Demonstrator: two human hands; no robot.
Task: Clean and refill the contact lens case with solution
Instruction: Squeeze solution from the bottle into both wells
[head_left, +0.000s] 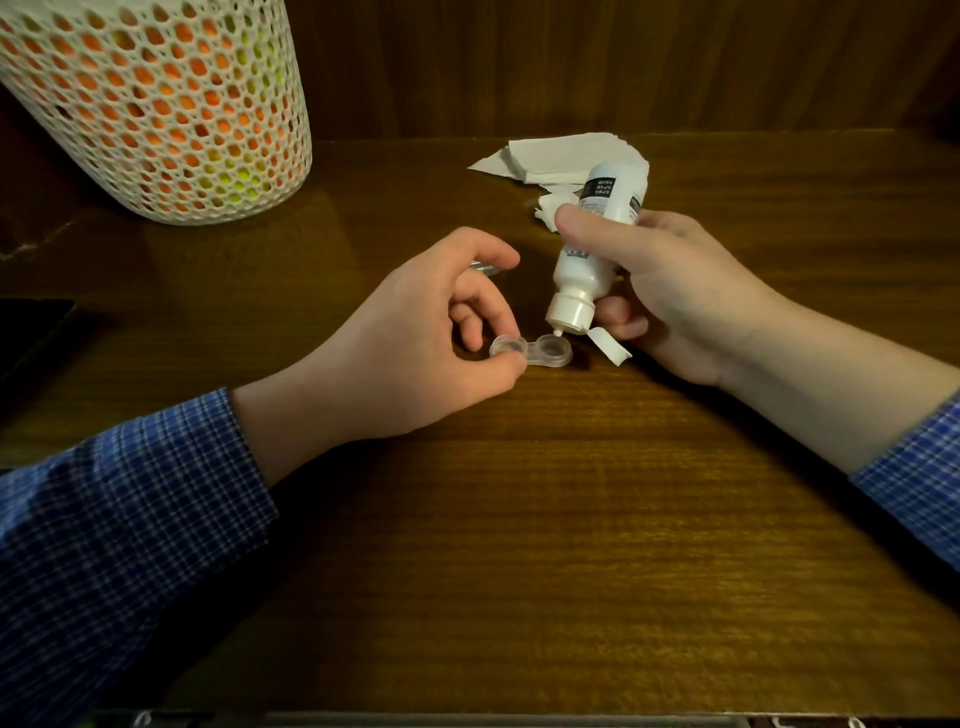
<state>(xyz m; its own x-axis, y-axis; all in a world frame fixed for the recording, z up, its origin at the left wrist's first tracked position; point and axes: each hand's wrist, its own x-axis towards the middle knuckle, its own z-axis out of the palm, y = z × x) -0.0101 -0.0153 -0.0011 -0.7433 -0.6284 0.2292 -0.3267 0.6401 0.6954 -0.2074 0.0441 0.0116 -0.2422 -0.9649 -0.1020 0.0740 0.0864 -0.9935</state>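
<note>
A clear two-well contact lens case (540, 353) lies on the wooden table (519, 519), both wells uncapped. My left hand (415, 343) pinches its left well between thumb and forefinger. My right hand (660, 291) grips a white solution bottle (587, 260) tipped nozzle-down, its flip cap hanging open. The nozzle tip hovers just over the rim of the right well. Behind my left forefinger a small clear object (485, 267), perhaps a case cap, is partly hidden.
A white mesh basket (156, 104) holding orange and yellow items stands at the back left. White tissues (561, 156) lie at the back behind the bottle. A dark object (31, 327) sits at the left edge. A wooden wall closes the back.
</note>
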